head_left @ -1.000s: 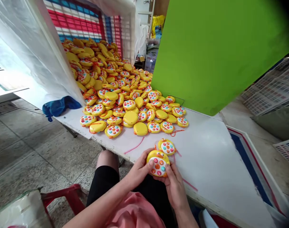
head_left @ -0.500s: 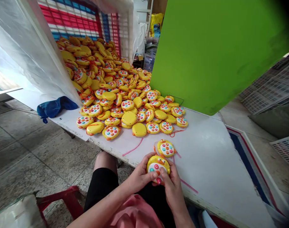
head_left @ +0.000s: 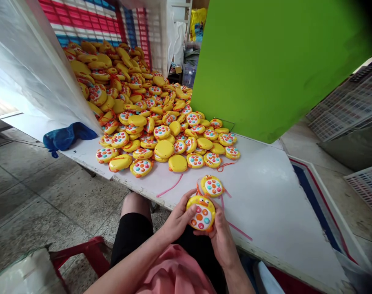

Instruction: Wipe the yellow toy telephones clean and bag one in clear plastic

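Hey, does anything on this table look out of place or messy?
Mostly no. The heap of yellow duck toys is loose, some face up, some face down. One toy lies apart from it, beside the toy held in both hands, and pink cords trail across the white table.

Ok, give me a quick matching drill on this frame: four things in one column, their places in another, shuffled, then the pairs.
Things:
1. held duck toy
2. lone duck toy
3. blue cloth
4. green panel

Places:
A. standing behind the toy pile, to its right
B. between left hand and right hand
C. table's left edge, under the clear plastic sheet
D. flat on the table, just beyond the hands

Pairs: 1-B, 2-D, 3-C, 4-A
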A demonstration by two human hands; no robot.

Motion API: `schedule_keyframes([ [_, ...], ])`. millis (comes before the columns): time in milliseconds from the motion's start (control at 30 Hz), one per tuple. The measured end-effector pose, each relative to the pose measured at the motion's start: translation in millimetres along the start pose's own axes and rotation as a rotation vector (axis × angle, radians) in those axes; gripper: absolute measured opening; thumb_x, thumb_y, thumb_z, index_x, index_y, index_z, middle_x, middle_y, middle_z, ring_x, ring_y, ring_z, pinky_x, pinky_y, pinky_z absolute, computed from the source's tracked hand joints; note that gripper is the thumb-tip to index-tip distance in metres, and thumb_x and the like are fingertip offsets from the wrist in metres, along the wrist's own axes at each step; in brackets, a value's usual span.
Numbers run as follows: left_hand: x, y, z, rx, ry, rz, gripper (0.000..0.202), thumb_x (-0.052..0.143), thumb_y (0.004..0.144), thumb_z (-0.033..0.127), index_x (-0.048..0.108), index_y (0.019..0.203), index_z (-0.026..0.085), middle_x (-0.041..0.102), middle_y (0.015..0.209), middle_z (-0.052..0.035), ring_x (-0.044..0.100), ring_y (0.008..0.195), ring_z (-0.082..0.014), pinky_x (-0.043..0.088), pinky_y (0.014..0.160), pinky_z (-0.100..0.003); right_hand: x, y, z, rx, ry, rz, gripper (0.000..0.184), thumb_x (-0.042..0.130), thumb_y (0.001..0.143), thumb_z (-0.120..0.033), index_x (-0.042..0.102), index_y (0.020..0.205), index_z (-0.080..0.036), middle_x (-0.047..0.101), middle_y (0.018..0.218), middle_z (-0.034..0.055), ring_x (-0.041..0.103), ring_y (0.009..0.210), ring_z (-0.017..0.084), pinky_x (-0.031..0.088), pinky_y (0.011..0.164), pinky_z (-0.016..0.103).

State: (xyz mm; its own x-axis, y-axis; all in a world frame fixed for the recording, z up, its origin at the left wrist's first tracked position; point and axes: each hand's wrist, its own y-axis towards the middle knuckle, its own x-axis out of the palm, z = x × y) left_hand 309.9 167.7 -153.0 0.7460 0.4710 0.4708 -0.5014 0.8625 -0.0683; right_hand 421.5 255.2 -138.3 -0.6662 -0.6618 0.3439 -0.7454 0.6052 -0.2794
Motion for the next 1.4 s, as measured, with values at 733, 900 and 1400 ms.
schedule_keyframes([
  [733, -2.8, -5.7, -3.7, -0.053, -0.062, -0.133, 0.104, 0.085, 0.064, 0.02, 0.024, 0.147, 0.031, 0.052, 0.13, -0.0118, 0.06, 0.104, -0.0242, 0.052, 0.083, -0.033, -1.6, 2.8, 5.8, -0.025, 0.012, 0.044, 0.064, 0.059, 0.084, -0.058, 0.04, 0.141, -0.035, 0.048, 0.142, 0.006, 0.059, 0.112, 0.028, 0.06, 0.074, 0.037],
  [900, -2.9, -7.1, 2.8, -0.073, -0.083, -0.176, 0.097, 0.078, 0.073, 0.022, 0.019, 0.149, 0.031, 0.051, 0.134, -0.0114, 0.057, 0.11, -0.0243, 0.049, 0.09, -0.034, 0.2, -1.4, 1.3, -0.019, 0.046, 0.019, 0.064, 0.053, 0.085, -0.062, 0.041, 0.141, -0.033, 0.054, 0.135, 0.0089, 0.065, 0.094, 0.024, 0.06, 0.059, 0.032],
  [1400, -20.1, -14.8, 16.2, -0.214, -0.151, -0.305, 0.079, 0.063, 0.083, 0.018, 0.021, 0.148, 0.038, 0.031, 0.154, -0.002, 0.044, 0.13, -0.0252, 0.044, 0.098, -0.035, -1.5, -6.3, -1.7, 0.002, 0.05, 0.059, 0.064, 0.059, 0.086, -0.054, 0.04, 0.142, -0.029, 0.058, 0.13, 0.0112, 0.066, 0.087, 0.025, 0.054, 0.042, 0.025],
])
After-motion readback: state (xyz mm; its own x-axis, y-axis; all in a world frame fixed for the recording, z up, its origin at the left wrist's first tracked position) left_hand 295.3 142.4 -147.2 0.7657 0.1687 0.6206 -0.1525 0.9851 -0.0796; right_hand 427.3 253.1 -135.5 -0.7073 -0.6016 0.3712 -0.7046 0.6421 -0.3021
